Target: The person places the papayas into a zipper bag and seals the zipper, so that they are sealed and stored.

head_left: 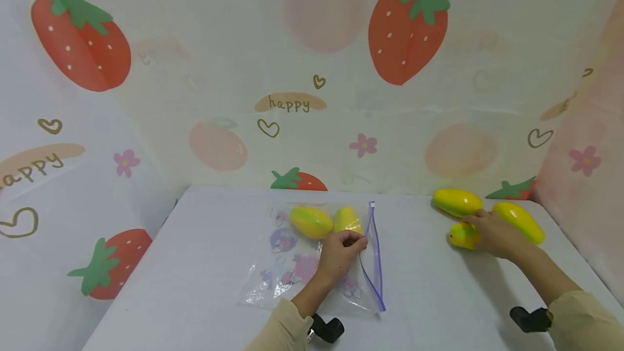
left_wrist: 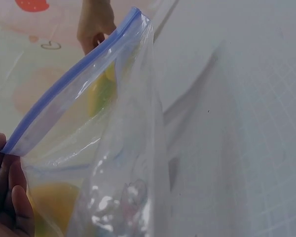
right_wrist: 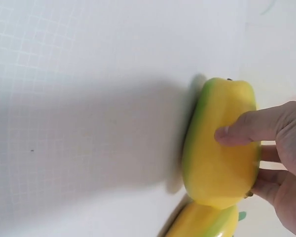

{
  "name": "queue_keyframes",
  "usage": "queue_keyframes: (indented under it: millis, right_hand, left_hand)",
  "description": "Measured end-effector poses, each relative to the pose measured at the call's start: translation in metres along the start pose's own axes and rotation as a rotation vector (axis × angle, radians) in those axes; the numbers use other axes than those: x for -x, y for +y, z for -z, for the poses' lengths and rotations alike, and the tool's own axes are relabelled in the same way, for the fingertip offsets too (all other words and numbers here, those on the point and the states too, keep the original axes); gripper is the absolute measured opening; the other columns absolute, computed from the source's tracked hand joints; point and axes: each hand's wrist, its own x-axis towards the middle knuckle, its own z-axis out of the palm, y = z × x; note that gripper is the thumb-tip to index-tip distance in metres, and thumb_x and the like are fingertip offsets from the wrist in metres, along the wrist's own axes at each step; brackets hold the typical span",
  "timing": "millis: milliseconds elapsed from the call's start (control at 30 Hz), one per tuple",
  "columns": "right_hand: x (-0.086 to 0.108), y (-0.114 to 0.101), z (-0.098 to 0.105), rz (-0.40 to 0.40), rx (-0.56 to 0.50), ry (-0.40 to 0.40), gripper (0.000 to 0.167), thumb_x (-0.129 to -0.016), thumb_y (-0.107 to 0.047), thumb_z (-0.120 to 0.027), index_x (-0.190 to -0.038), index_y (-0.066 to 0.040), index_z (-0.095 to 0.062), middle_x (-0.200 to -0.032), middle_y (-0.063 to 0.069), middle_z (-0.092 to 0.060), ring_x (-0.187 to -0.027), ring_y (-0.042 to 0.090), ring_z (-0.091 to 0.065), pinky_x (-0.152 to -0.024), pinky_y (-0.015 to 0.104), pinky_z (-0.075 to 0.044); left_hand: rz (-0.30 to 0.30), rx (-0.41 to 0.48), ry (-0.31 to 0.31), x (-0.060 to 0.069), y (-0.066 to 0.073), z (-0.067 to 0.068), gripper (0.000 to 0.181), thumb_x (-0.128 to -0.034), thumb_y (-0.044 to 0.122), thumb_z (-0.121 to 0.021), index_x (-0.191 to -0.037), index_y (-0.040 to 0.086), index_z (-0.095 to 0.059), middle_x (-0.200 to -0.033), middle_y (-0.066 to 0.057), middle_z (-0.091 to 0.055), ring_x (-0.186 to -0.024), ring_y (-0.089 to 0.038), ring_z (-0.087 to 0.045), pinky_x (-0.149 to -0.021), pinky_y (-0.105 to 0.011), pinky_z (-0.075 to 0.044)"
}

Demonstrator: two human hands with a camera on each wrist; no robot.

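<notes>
A clear zip bag (head_left: 263, 288) with a purple zip edge (head_left: 377, 264) and printed pictures lies on the table. My left hand (head_left: 338, 256) pinches one side of its mouth, and the left wrist view shows the mouth (left_wrist: 64, 94) parted. Inside are two yellow-green papayas, one whole in sight (head_left: 312, 222) and another (head_left: 347, 220) partly covered by the hand. Over at the right, my right hand (head_left: 497, 234) grips a papaya (right_wrist: 222, 158), thumb across its upper face and fingers around the far side. It appears to be at the table surface.
Two more papayas lie by the right hand, one behind it (head_left: 457, 202) and one to its right (head_left: 519, 222). Fruit-printed cloth (head_left: 312, 140) walls in the white table (head_left: 195, 264) at the back and sides. Black wrist mounts (head_left: 531, 319) sit at both sleeves.
</notes>
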Motion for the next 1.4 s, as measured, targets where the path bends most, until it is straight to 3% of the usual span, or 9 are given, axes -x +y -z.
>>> queue_keyframes:
  millis: [333,500,600,833,1067,1267,1400]
  right_hand:
    - [0.001,0.001,-0.001,0.001,0.027,0.022,0.049,-0.068,-0.001,-0.077,-0.114,0.005,-0.063,-0.111,0.029,-0.059,-0.092,0.045,-0.054,-0.083,0.06,-0.048]
    - [0.002,0.005,-0.001,-0.001,0.013,0.024,0.051,-0.067,-0.006,-0.079,-0.113,0.008,-0.061,-0.101,0.028,-0.06,-0.087,0.042,-0.056,-0.079,0.056,-0.049]
    - [0.004,0.008,0.003,-0.019,-0.038,-0.003,0.055,-0.068,-0.01,-0.079,-0.115,0.011,-0.059,-0.099,0.028,-0.061,-0.086,0.039,-0.057,-0.077,0.054,-0.049]
    - [0.008,0.007,0.01,-0.039,-0.153,-0.049,0.064,-0.073,-0.02,-0.081,-0.121,0.013,-0.056,-0.111,0.035,-0.062,-0.102,0.051,-0.058,-0.086,0.061,-0.047]
    - [0.011,-0.001,0.014,-0.05,-0.264,-0.049,0.07,-0.077,-0.03,-0.08,-0.126,0.011,-0.053,-0.116,0.038,-0.059,-0.098,0.045,-0.062,-0.081,0.056,-0.051]
    - [0.014,-0.009,0.016,-0.053,-0.316,-0.047,0.072,-0.079,-0.036,-0.079,-0.127,0.009,-0.052,-0.113,0.034,-0.062,-0.097,0.041,-0.062,-0.078,0.051,-0.053]
    - [0.016,-0.015,0.014,-0.054,-0.359,-0.025,0.071,-0.08,-0.035,-0.078,-0.128,0.01,-0.051,-0.111,0.029,-0.064,-0.097,0.039,-0.063,-0.076,0.047,-0.054]
  left_hand:
    - [-0.002,0.003,0.003,0.001,-0.001,0.0,0.018,-0.0893,0.017,-0.069,-0.09,0.0,-0.074,-0.083,-0.014,-0.073,-0.069,-0.003,-0.055,-0.067,-0.015,-0.047]
    - [-0.003,-0.003,0.004,0.001,-0.002,0.0,0.017,-0.0889,0.016,-0.069,-0.09,0.0,-0.074,-0.083,-0.014,-0.073,-0.069,-0.003,-0.055,-0.067,-0.015,-0.047]
    - [0.001,-0.001,0.004,0.001,-0.002,-0.001,0.017,-0.089,0.016,-0.069,-0.09,0.0,-0.074,-0.083,-0.014,-0.073,-0.07,-0.004,-0.055,-0.067,-0.015,-0.047]
    - [0.004,0.002,0.004,0.001,-0.001,-0.001,0.018,-0.0891,0.018,-0.07,-0.09,0.001,-0.074,-0.083,-0.013,-0.072,-0.071,-0.005,-0.054,-0.068,-0.015,-0.047]
    - [0.018,0.013,-0.002,0.002,0.0,0.0,0.018,-0.0899,0.019,-0.069,-0.093,0.002,-0.074,-0.083,-0.01,-0.072,-0.072,-0.005,-0.055,-0.069,-0.016,-0.047]
    - [-0.042,-0.003,0.003,0.003,-0.002,0.0,0.018,-0.0901,0.019,-0.068,-0.091,0.001,-0.073,-0.079,-0.005,-0.072,-0.07,-0.003,-0.055,-0.067,-0.017,-0.049]
    - [0.002,0.001,0.0,0.002,-0.002,0.001,0.018,-0.0903,0.02,-0.068,-0.092,0.003,-0.074,-0.081,-0.006,-0.072,-0.071,-0.003,-0.055,-0.068,-0.016,-0.048]
